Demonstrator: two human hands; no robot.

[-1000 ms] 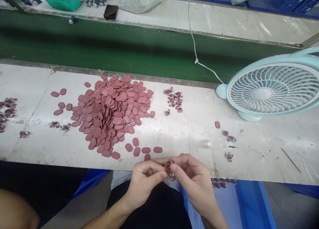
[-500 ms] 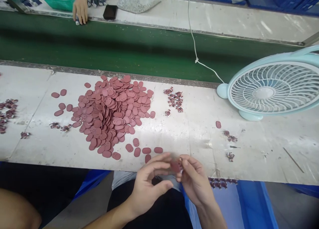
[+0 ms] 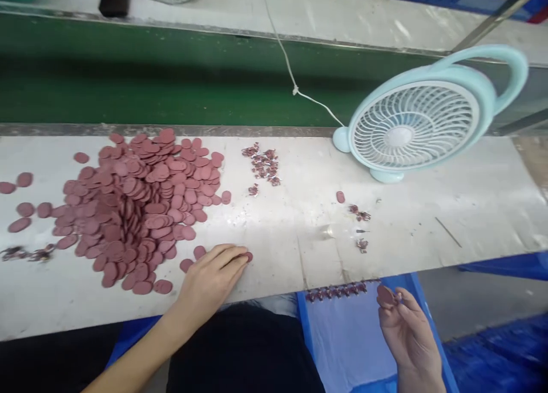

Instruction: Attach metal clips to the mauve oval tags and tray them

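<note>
My left hand (image 3: 212, 282) lies over the front of the table, fingers close together, its fingertips on a dull-red oval disc (image 3: 249, 257) whose other side they hide. Just left of it is a large heap of the same oval discs (image 3: 128, 205), with a few loose ones around. My right hand (image 3: 409, 333) is raised above a blue tray (image 3: 443, 359) and pinches an oval disc (image 3: 386, 296) with a small dark-red and silvery figure (image 3: 399, 297) at its edge. A row of similar small figures (image 3: 336, 292) lies along the tray's far end on a pale sheet.
A light-blue fan (image 3: 402, 136) stands at the back right, its white cable (image 3: 295, 89) running across the green gap. Clusters of small figures (image 3: 265, 166) lie mid-table. A clear bottle-like object (image 3: 336, 231) and a thin stick (image 3: 448, 232) lie farther right.
The view has turned rightward. My hands, together before, are now apart: the left moved onto discs at the table's front, the right carried its disc and figure over the tray.
</note>
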